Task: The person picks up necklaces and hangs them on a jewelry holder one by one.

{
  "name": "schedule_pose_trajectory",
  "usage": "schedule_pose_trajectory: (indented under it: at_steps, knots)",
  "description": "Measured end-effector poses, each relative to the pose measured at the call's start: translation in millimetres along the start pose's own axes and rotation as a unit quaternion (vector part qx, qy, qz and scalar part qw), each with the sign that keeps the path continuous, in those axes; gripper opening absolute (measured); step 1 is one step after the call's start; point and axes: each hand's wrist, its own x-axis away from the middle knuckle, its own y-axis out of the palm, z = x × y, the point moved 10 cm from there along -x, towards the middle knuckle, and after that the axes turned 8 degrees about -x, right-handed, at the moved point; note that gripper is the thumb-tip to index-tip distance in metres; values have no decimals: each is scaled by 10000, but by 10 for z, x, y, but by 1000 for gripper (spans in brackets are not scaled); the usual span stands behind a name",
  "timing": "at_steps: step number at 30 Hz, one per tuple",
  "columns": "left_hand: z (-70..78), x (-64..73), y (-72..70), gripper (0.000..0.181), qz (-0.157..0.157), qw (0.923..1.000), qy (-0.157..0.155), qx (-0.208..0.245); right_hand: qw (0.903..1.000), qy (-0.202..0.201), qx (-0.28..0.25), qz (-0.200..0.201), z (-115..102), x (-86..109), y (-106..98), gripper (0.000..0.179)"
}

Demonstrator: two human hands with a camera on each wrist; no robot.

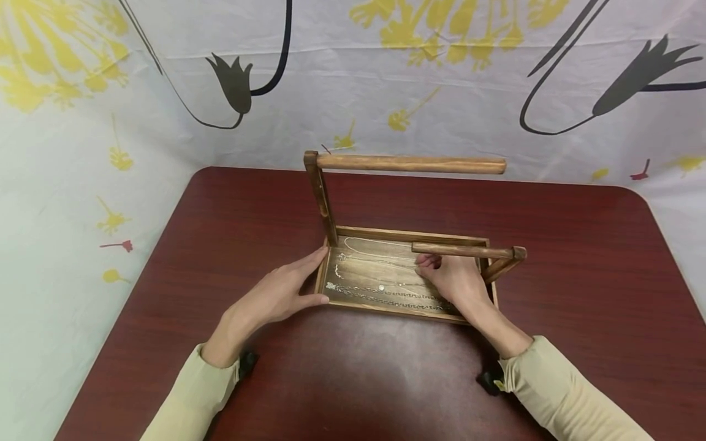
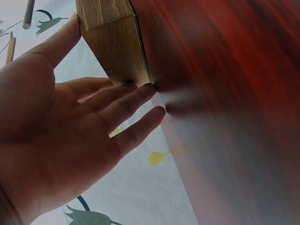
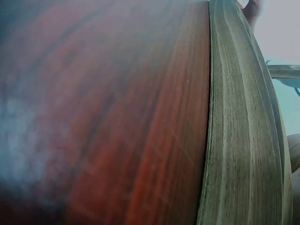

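Tray of brown wood (image 1: 408, 234), shallow and rectangular, right of centre in the head view, on a glossy dark-red tabletop (image 1: 579, 294). Inside, thin metal chains (image 1: 405, 305) laid roughly lengthwise, with a small round pale pendant (image 1: 382, 287) among them; right ends lost behind the right hand (image 1: 455, 278). Hands well apart from each other. Fingers of the right hand curled down over the tray floor, tips close together; whether clamped on a chain, cannot tell. Across the same hand, partly covering it, a short round wooden bar (image 1: 463, 250) on a brown wooden arm (image 1: 501, 268) at the tray's right end. Left hand (image 1: 278, 288) at the tray's left end, fingers and thumb extended, touching the outside.

Left wrist view: only one tray corner, cut off at the top edge. Right wrist view: one outer tray wall along the right; slivers of hand at upper right and right edge, too cropped to assign.

Edges and room: long round wooden bar (image 1: 410, 163) at upper centre, on a tall brown post (image 1: 321, 199); broad tabletop left and right of the tray, narrower strip up to the far edge; near edge beyond the bottom of the frame.
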Motion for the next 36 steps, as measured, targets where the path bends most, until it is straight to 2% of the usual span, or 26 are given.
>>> schedule_pose_trajectory:
  at_steps: [5, 14, 28, 36]
  knots:
    - [1, -1, 8, 91, -19, 10000, 27, 6, 9998, -115, 119, 115, -14, -4, -12, 13]
    - [-9, 3, 16, 90, -62, 10000, 10, 20, 9998, -174, 13, -25, -46, 7, 36, 5]
    - [-14, 9, 27, 89, -81, 10000, 5, -32, 9995, -175, -161, -201, -35, 51, 70, 6]
    - [-9, 8, 34, 89, -95, 9999, 38, -17, 9993, -270, -223, -129, -60, 70, 33, 5]
